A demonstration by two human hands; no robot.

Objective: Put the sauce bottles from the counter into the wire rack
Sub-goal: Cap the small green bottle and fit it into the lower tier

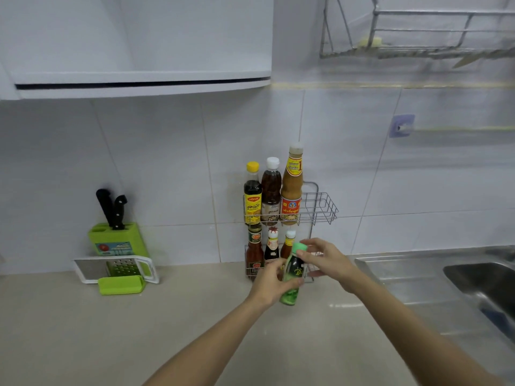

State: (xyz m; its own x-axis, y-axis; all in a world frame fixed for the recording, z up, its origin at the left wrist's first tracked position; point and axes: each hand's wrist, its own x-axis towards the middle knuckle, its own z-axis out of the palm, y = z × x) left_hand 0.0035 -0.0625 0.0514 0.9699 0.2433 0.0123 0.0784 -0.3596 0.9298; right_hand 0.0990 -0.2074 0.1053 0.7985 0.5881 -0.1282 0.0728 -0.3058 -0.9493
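Now: green-capped sauce bottle gripped in left hand, right hand loosely closed at its neck, just before wire rack; keep upright, lower into free slot right of hands.

Green knife block, grater, steel sink, overhead dish rack.

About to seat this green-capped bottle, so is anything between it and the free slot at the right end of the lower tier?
Nothing visible blocks it. The green-capped bottle is held by both hands in front of the wire rack; three bottles fill the lower tier's left.
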